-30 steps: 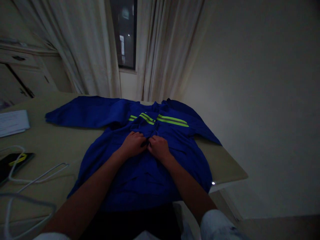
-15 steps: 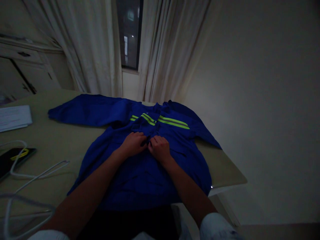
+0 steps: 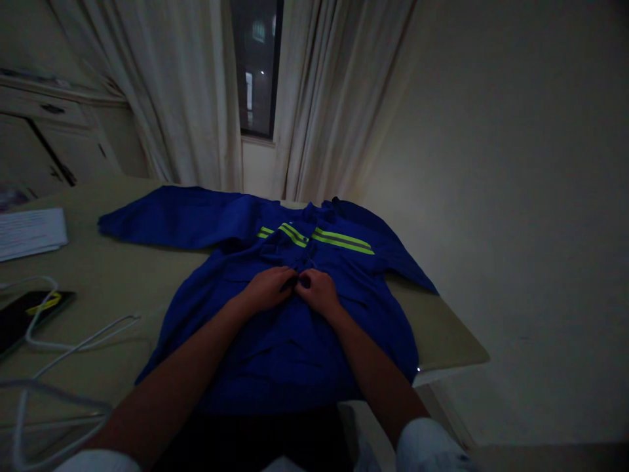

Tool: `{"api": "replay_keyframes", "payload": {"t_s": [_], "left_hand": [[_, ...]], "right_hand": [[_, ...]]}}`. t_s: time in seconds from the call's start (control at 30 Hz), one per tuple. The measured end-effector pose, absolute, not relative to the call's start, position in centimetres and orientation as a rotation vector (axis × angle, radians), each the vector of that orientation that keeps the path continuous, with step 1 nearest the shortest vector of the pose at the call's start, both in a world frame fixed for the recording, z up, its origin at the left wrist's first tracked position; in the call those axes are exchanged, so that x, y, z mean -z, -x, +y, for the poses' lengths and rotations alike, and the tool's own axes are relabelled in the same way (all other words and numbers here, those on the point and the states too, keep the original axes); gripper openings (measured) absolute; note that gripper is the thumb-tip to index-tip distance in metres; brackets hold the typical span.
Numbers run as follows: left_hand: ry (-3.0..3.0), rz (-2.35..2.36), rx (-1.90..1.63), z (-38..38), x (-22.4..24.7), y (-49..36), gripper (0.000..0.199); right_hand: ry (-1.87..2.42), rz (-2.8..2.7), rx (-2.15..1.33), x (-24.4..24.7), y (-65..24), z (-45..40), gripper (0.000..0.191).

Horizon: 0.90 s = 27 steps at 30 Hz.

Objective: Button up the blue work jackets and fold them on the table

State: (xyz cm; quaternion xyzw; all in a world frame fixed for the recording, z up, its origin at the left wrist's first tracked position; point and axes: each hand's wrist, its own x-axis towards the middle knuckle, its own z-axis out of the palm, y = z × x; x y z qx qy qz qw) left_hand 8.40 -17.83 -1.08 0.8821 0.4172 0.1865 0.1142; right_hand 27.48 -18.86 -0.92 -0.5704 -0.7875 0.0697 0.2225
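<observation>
A blue work jacket (image 3: 275, 364) with yellow-green stripes across the chest lies front up, its collar toward the far edge. One sleeve stretches out to the left, the other slopes down to the right. My left hand (image 3: 269, 287) is closed in a pinch on the jacket's front opening, about mid-length. Right beside it, fingertips nearly meeting, my right hand (image 3: 317, 288) pinches the other side of that opening. Whatever small fastener may be between the fingers is hidden and dark.
The jacket rests on a pale table (image 3: 152, 282). At the left lie folded papers (image 3: 32, 233), a dark phone (image 3: 29, 318) and a looped white cable (image 3: 73, 347). Behind stand curtains (image 3: 191, 98) and a window (image 3: 255, 72); a wall is at the right.
Both hands have shifted slightly, and the right hand's fingers have curled into a tighter pinch at the jacket's front. The jacket keeps its place on the table.
</observation>
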Motion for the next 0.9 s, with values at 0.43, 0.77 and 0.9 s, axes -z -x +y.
{"api": "replay_keyframes", "payload": {"t_s": [0.43,0.77,0.9], "left_hand": [[-2.528,1.607,-0.674,-17.9,-1.8,-6.7,0.019],[-2.508,1.642,-0.583,-17.5,-1.0,-6.4,0.026],[-2.487,1.616,-0.574,-17.4,-1.4,-6.4,0.028]], "right_hand": [[1.397,-2.379,0.077,-1.5,-24.9,-17.1,0.012],[1.566,-2.305,0.298,0.3,-23.5,-17.4,0.013],[1.551,-2.312,0.407,0.2,-23.3,-17.6,0.014]]}}
